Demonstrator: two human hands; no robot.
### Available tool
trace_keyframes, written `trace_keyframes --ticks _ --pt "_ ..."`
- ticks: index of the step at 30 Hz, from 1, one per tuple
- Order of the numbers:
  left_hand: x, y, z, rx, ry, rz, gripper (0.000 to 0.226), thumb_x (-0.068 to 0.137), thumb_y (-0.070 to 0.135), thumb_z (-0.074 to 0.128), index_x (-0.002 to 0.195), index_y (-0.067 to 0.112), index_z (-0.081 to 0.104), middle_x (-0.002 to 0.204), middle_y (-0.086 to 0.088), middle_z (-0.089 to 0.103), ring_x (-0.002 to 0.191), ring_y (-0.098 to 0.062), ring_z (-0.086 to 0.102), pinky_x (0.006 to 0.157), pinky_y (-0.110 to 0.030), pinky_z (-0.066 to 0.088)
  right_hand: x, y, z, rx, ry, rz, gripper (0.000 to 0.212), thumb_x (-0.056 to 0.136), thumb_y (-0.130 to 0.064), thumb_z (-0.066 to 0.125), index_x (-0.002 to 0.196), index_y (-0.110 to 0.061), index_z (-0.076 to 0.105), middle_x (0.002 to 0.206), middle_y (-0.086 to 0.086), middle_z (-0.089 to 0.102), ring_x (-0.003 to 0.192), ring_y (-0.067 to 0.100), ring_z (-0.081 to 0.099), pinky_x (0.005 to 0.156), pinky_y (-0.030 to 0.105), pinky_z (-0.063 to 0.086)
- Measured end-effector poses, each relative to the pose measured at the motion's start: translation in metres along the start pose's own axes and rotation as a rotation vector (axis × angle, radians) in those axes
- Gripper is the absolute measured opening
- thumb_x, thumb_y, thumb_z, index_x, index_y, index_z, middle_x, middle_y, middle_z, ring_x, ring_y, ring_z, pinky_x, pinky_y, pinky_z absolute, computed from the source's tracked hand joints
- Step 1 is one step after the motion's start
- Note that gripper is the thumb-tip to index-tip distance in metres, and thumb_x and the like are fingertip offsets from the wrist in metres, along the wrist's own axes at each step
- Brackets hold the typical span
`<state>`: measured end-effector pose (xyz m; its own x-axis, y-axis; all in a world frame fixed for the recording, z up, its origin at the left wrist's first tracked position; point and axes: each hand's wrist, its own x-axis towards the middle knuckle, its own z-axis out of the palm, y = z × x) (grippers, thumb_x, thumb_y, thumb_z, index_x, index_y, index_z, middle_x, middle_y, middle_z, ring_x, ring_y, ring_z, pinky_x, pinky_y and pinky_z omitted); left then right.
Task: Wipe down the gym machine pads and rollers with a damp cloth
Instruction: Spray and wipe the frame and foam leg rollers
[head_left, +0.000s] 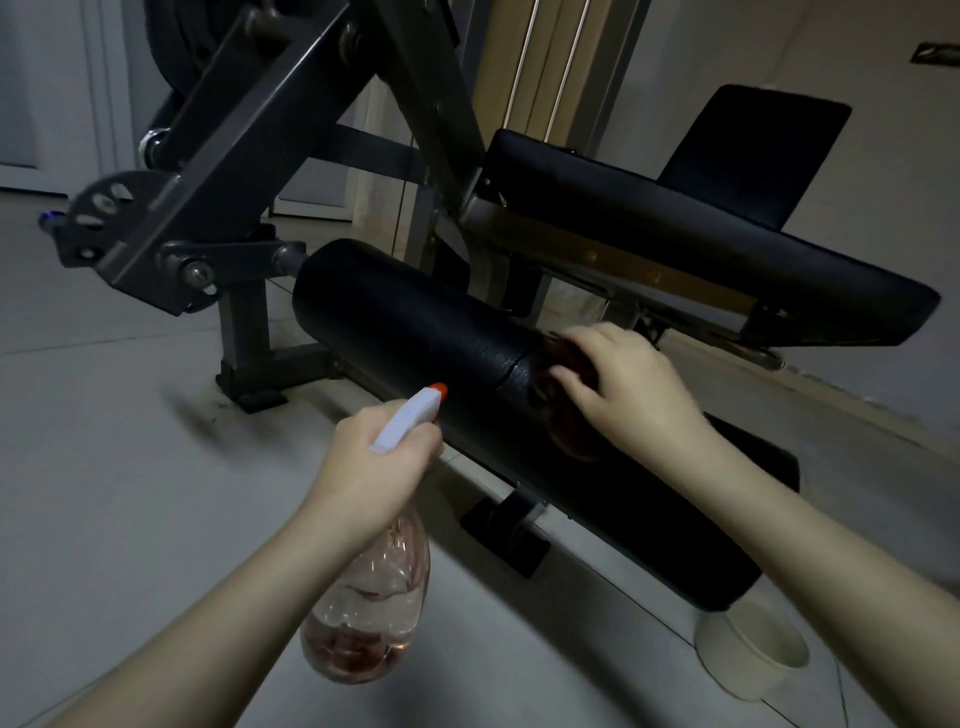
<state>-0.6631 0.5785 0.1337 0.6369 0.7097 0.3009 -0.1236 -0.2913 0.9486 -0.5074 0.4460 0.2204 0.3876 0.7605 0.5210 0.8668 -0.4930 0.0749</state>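
Your right hand holds the dark reddish cloth against the black padded roller; your left hand grips the clear plastic spray bottle. Spraying now could slick the roller, letting the cloth slip.

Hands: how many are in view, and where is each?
2. The left hand grips the spray bottle just in front of the roller. The right hand holds a dark cloth against the roller, further right.
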Motion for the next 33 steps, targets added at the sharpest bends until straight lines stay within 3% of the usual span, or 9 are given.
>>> trace_keyframes --ticks 3,6,8,13,19,22,26,33 --pt "0.0 -0.001 0.003 -0.002 0.0 0.003 0.048 0.069 0.032 0.049 0.089 -0.011 0.058 0.082 -0.032 0.057 0.065 -0.019 0.046 0.061 -0.034 0.035 0.033 -0.013 0.015 -0.005 -0.017 0.035 0.043 0.093 -0.042 0.051 0.129 -0.018 0.051 0.124 0.003 0.056 0.116 0.023 0.051 0.093 0.031 0.041" --pt "0.001 -0.003 0.0 0.004 0.01 0.027 0.045 0.073 0.032 0.05 0.085 -0.011 0.056 0.081 -0.031 0.056 0.064 -0.018 0.045 0.061 -0.034 0.035 0.022 -0.01 0.007 0.01 -0.133 0.045 0.066 0.085 -0.059 0.053 0.138 -0.022 0.04 0.134 0.002 0.048 0.124 0.022 0.045 0.098 0.034 0.04" --pt "0.003 -0.005 -0.003 -0.006 0.019 0.027 0.04 0.081 0.028 0.053 0.085 -0.011 0.055 0.078 -0.029 0.057 0.064 -0.018 0.045 0.062 -0.034 0.034 0.003 -0.006 -0.001 -0.044 -0.192 0.007 0.076 0.082 -0.059 0.057 0.144 -0.023 0.03 0.142 0.001 0.038 0.132 0.022 0.035 0.104 0.035 0.036" --pt "0.011 -0.012 -0.02 -0.029 0.044 0.01 0.042 0.073 0.032 0.05 0.083 -0.009 0.054 0.078 -0.028 0.056 0.065 -0.019 0.046 0.063 -0.035 0.035 0.021 -0.019 0.013 -0.118 -0.076 -0.093 0.055 0.091 -0.049 0.05 0.137 -0.021 0.041 0.135 0.003 0.046 0.121 0.025 0.046 0.096 0.031 0.039" --pt "0.022 -0.029 -0.034 -0.013 0.11 -0.036 0.039 0.071 0.036 0.05 0.076 -0.002 0.058 0.082 -0.026 0.061 0.068 -0.023 0.052 0.066 -0.036 0.04 0.103 -0.057 0.055 -0.093 -0.027 -0.029 0.043 0.094 -0.045 0.047 0.124 -0.014 0.05 0.119 0.011 0.056 0.105 0.029 0.057 0.078 0.033 0.045" --pt "0.024 -0.033 -0.039 -0.009 0.116 -0.036 0.041 0.071 0.036 0.049 0.077 -0.003 0.059 0.084 -0.026 0.062 0.069 -0.028 0.054 0.066 -0.036 0.041 0.112 -0.06 0.059 -0.014 -0.141 0.026 0.052 0.091 -0.049 0.052 0.131 -0.016 0.045 0.127 0.011 0.051 0.112 0.032 0.053 0.087 0.038 0.048" --pt "0.028 -0.044 -0.044 -0.027 0.132 -0.027 0.039 0.073 0.034 0.049 0.077 -0.004 0.053 0.083 -0.028 0.057 0.068 -0.023 0.049 0.065 -0.036 0.037 0.09 -0.057 0.058 -0.166 -0.099 -0.154 0.057 0.09 -0.046 0.053 0.139 -0.021 0.039 0.141 0.009 0.039 0.122 0.035 0.045 0.096 0.041 0.044" --pt "0.041 -0.068 -0.045 -0.044 0.164 -0.083 0.035 0.071 0.032 0.049 0.076 -0.003 0.052 0.078 -0.027 0.058 0.064 -0.02 0.045 0.061 -0.038 0.033 0.163 -0.112 0.096 -0.157 -0.082 -0.156 0.042 0.095 -0.036 0.051 0.132 -0.018 0.046 0.127 0.015 0.049 0.112 0.04 0.05 0.089 0.047 0.048"
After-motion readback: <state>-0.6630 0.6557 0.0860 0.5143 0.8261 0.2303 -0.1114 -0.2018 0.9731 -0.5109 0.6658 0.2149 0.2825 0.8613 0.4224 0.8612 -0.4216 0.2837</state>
